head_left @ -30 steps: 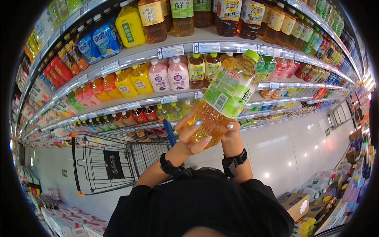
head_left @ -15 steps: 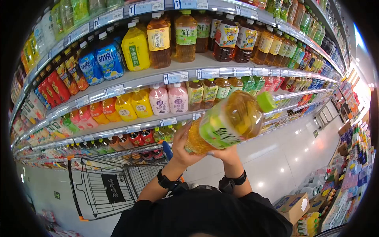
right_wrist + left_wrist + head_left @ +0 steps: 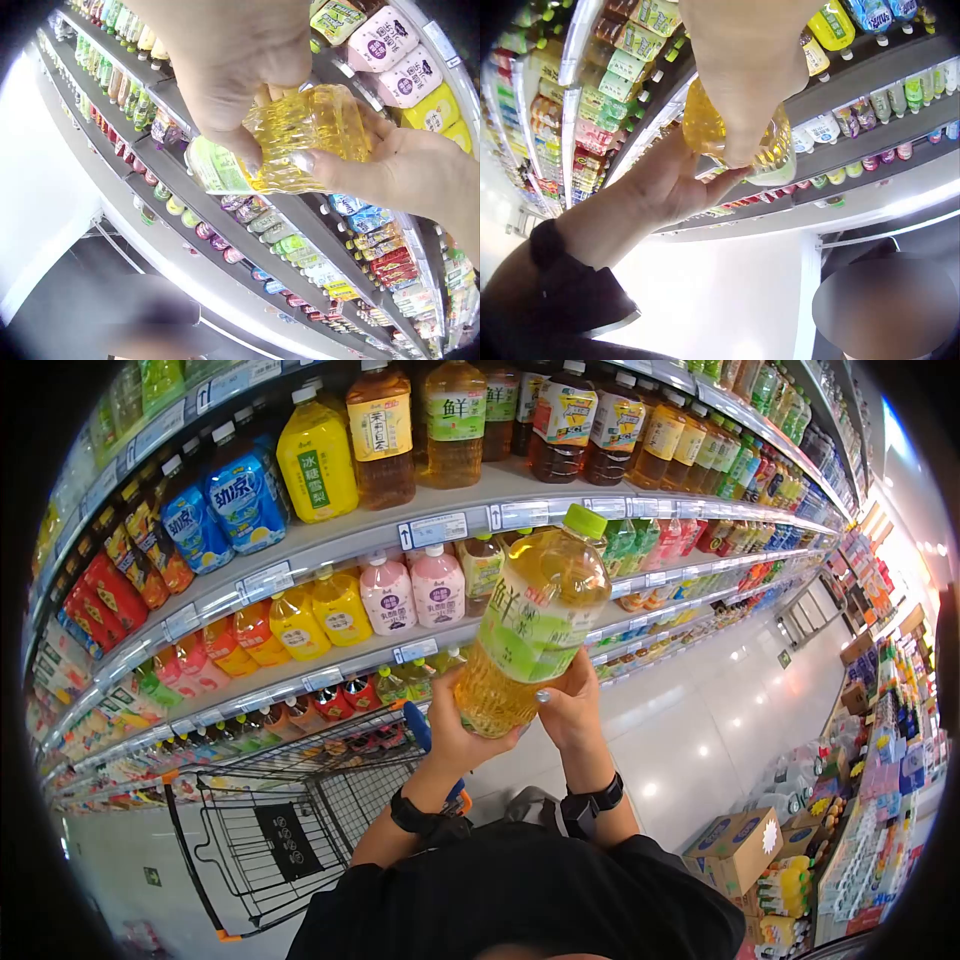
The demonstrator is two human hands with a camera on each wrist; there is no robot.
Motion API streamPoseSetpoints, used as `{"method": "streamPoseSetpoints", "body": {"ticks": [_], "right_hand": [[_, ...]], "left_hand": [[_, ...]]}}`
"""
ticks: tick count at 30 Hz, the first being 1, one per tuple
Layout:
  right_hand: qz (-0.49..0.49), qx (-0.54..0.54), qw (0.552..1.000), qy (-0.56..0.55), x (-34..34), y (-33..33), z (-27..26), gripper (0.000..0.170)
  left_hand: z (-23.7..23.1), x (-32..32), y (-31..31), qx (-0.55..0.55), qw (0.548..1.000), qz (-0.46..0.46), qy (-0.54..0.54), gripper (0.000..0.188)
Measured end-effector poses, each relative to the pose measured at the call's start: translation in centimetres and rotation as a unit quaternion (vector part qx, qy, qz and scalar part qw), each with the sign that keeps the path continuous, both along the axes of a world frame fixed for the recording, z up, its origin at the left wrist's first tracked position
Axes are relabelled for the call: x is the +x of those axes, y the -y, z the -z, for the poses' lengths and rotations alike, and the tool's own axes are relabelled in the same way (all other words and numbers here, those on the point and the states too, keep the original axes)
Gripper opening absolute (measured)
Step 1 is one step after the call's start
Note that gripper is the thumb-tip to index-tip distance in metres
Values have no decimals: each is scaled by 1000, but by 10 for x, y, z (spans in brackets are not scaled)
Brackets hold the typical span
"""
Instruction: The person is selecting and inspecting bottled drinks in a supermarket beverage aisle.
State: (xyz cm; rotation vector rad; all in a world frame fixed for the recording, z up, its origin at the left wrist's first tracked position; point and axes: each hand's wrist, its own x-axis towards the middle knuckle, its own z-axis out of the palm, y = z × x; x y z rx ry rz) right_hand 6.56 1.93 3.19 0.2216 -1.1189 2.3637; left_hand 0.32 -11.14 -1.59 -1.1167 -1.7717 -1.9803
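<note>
Between both hands I hold a large bottle of amber tea (image 3: 530, 625) with a green cap and a green-and-white label. It leans with its cap up and to the right in the head view, the front of the label facing me. My left hand (image 3: 458, 728) grips the lower left side near the base. On the right side, below the label, my right hand (image 3: 573, 707) grips with its thumb across the plastic. Both hands also show around the bottle's ribbed lower part (image 3: 307, 135) in the right wrist view.
Shelves of drinks curve ahead, with similar green-labelled tea (image 3: 454, 420) on the upper one and pink bottles (image 3: 437, 588) below. A black wire shopping cart (image 3: 285, 840) stands at my left. Cardboard boxes (image 3: 735, 850) are stacked at the right, beyond the tiled floor (image 3: 690, 730).
The bottle has turned from its barcode side to its front label. It tipped toward the right midway and now stands more upright. Both hands have stayed on its lower part.
</note>
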Motion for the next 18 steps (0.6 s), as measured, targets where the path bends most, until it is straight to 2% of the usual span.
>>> {"method": "streamPoseSetpoints", "body": {"ticks": [2,5,6,9,10,13,17,18], "right_hand": [[-23,0,1000,2,-5,-4,-5,86],[1,103,994,-19,-13,-7,-9,86],[42,164,985,-3,-18,-10,-3,80],[-30,250,967,43,-25,-35,-11,73],[-2,275,961,32,-29,-42,-12,65],[-44,148,987,54,-44,-63,-16,61],[-51,93,994,19,-62,-98,-25,59],[-53,141,988,-20,-72,-111,-23,62]], "left_hand": [[1,-7,-4,-15,999,-36,-34,85],[-14,-10,-12,-5,989,-93,-119,83],[-12,-14,-17,2,975,-133,-176,79],[-8,-18,-45,49,949,-221,-220,80],[-7,-23,-59,86,938,-234,-240,83],[-20,-31,-79,2,892,-284,-352,87],[-42,-43,-105,-35,926,-198,-320,83],[-48,-44,-108,-73,947,-179,-258,82]]}}
